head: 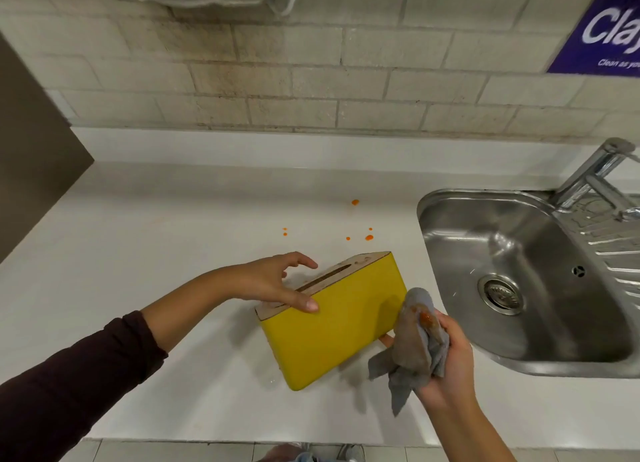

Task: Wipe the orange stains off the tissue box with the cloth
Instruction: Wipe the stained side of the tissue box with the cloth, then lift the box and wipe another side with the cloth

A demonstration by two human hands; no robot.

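Observation:
A yellow tissue box (337, 326) with a pale wooden slotted lid stands on the white counter (173, 240), tilted toward me. My left hand (277, 281) grips its left end, thumb on the yellow front and fingers over the lid. My right hand (446, 357) holds a crumpled grey cloth (414, 344) just off the box's right end. The cloth carries an orange smear near its top. The yellow front face shows no orange marks; the lid looks faintly smudged.
Several orange drops (369, 237) lie on the counter behind the box. A steel sink (519, 271) with a tap (588, 174) sits at the right. A brick wall rises behind, with a purple sign (602, 28) at top right. The counter's front edge lies near me.

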